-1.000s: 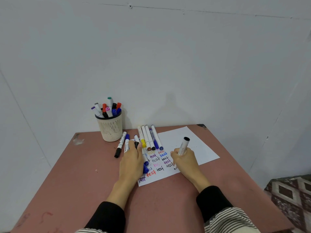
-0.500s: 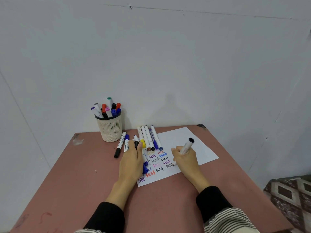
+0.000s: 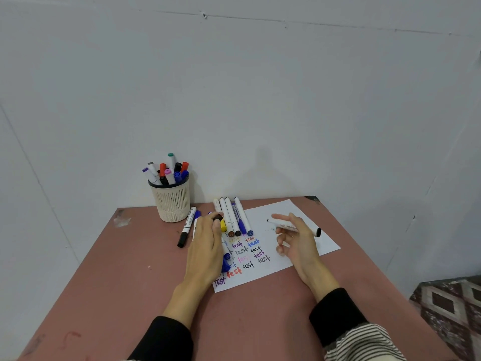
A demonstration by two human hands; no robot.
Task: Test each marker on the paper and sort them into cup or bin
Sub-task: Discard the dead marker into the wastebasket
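My right hand (image 3: 299,239) is raised just above the paper (image 3: 299,243), its fingers (image 3: 282,217) pinching an uncapped marker (image 3: 294,226). That marker lies nearly level across the fingers, its dark tip pointing left and its black end sticking out to the right past the hand. The lower fingers curl loosely under it.

My left hand (image 3: 205,246) rests palm down on the left edge of the paper, covering part of the loose markers there. Its fingertips are closed around a small black cap (image 3: 218,218), held just beside the yellow-capped marker (image 3: 223,225).

I see a row of markers (image 3: 235,217) lying side by side across the far left corner of the paper, caps toward me: brown, black, purple and blue. A black-capped marker (image 3: 187,226) lies on the table (image 3: 130,282) left of my hand, with a blue one (image 3: 197,214) beside it, partly hidden. More blue markers (image 3: 226,261) peek out from under my left palm.

The paper carries several rows of the word "test" in many colours. The cup (image 3: 171,201), a cream slotted holder, stands at the far left of the table near the wall and is filled with upright markers. I cannot see a bin.
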